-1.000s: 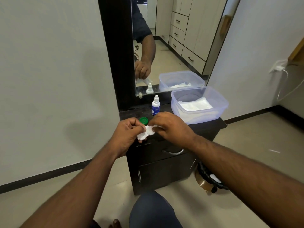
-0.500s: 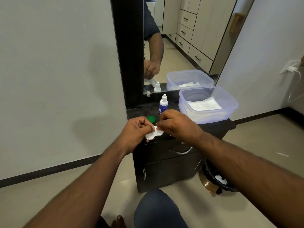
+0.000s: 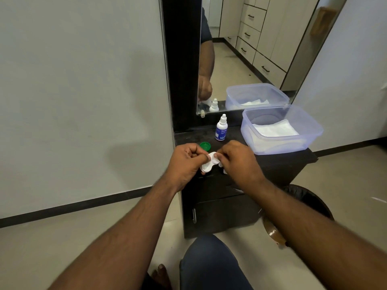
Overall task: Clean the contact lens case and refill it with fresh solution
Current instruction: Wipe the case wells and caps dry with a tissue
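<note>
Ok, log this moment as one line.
left hand: holding lens case | right hand: on case | green cap: off, on cabinet | solution bottle: upright, untouched

Bottle (image 3: 221, 129) left of tub (image 3: 310, 141); cap (image 3: 205, 146) before bottle.

Your white contact lens case (image 3: 210, 163) is a two-well piece, tilted so one well sits low toward 7 o'clock and the other high toward 1 o'clock, raised over the front edge of the dark cabinet top. You pinch its lower end in your left hand (image 3: 184, 162); your right hand (image 3: 236, 159) fingers cover the upper well. A green cap (image 3: 205, 146) lies flat on the top just at 11 o'clock from the case. The solution bottle (image 3: 221, 129), small and white with a blue label and capped nozzle, stands upright at 1 o'clock, apart from the case.
</note>
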The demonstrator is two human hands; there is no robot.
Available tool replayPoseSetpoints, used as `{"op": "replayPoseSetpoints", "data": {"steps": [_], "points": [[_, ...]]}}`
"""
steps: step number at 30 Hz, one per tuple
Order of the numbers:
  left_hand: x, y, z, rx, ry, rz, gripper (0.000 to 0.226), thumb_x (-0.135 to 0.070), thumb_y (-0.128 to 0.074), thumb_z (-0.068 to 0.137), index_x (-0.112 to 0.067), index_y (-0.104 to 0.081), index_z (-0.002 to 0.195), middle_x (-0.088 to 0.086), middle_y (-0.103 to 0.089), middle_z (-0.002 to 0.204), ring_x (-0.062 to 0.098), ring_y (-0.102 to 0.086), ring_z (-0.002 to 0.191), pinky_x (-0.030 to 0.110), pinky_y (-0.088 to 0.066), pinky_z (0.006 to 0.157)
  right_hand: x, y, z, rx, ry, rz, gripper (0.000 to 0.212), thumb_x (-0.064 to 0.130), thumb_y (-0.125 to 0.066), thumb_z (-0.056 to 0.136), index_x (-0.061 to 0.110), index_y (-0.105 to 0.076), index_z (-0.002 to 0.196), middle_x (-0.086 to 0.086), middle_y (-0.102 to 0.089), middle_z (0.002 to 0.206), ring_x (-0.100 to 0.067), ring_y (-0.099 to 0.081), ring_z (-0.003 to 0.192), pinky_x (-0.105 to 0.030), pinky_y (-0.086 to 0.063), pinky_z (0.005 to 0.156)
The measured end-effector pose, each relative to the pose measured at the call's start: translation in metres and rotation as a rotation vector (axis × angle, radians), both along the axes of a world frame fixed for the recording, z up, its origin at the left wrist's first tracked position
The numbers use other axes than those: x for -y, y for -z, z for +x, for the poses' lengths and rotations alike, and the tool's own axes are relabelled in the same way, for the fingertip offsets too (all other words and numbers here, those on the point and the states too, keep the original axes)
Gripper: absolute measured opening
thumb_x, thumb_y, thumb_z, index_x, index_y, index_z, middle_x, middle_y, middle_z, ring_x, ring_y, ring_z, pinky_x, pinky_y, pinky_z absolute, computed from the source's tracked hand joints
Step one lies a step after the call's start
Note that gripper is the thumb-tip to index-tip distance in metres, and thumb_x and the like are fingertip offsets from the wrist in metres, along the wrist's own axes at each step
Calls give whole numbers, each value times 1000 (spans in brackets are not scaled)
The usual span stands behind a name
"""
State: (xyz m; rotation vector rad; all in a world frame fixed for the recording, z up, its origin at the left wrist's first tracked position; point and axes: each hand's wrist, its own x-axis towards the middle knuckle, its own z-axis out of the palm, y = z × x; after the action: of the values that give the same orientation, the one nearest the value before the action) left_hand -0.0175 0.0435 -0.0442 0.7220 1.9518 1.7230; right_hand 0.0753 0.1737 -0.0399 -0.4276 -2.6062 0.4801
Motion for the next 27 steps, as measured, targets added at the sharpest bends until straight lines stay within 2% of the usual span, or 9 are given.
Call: {"op": "replayPoseSetpoints", "data": {"steps": [2,4,8,12,14,18,21,24,27], "points": [[0,0,2,-15,-20,5,4,3,-67,81,2,-70,81,11,-71,77,8,-65,63,19,-52,58,10,5,0,-108,143,-225,13,19,-65,87,9,-72,82,-3,-65,81,-12,-56,72,-24,-42,67],[0,1,2,-32,-19,5,5,3,-67,81,0,-71,81,11,-71,79,7,-65,64,18,-53,59,14,5,-1,-119,175,-241,12,17,-65,87,8,-71,81,-3,-64,80,-14,-58,72,-27,-45,68],[-1,-1,-1,-94,32,-51,13,1,-69,80,-10,-72,74,6,-71,77,7,-65,68,20,-53,66,2,1,3,-59,-144,337,11,2,-77,69,4,-66,69,-10,-58,68,-26,-57,64,-30,-42,55],[-3,-1,-2,-91,57,-62,12,-1,-70,80,-11,-71,75,7,-71,79,13,-67,74,26,-55,72,-20,-11,3,12,-404,590,22,4,-84,61,6,-68,77,-10,-62,73,-23,-59,67,-28,-46,55],[-2,1,-3,-44,30,-35,11,-1,-70,80,-11,-70,75,5,-72,78,12,-68,73,27,-53,69,-18,-15,0,-48,-337,441,16,6,-81,68,4,-68,77,-11,-63,74,-26,-60,68,-31,-48,58],[0,4,-3,25,-31,49,7,-2,-70,81,-8,-70,79,6,-72,77,15,-68,72,28,-54,69,13,2,-1,-273,81,-213,8,15,-73,80,8,-70,79,-4,-65,77,-15,-60,70,-24,-48,64],[1,5,-1,7,-41,72,4,-2,-69,82,-5,-69,81,4,-73,77,14,-69,72,25,-54,67,35,8,-6,-418,364,-624,12,11,-75,76,8,-66,68,-2,-66,67,-16,-63,63,-31,-54,61],[1,7,-1,-2,-38,87,4,-1,-69,82,-5,-68,80,6,-73,77,16,-69,71,25,-54,66,44,6,-13,-458,537,-753,15,8,-74,73,6,-62,64,2,-62,60,-11,-57,56,-25,-47,56],[0,7,-2,-8,-35,74,3,-4,-70,83,-3,-67,82,8,-73,79,17,-69,72,27,-56,68,48,4,-13,-470,461,-685,17,7,-73,75,7,-61,64,1,-60,61,-7,-52,55,-13,-41,53]]}}
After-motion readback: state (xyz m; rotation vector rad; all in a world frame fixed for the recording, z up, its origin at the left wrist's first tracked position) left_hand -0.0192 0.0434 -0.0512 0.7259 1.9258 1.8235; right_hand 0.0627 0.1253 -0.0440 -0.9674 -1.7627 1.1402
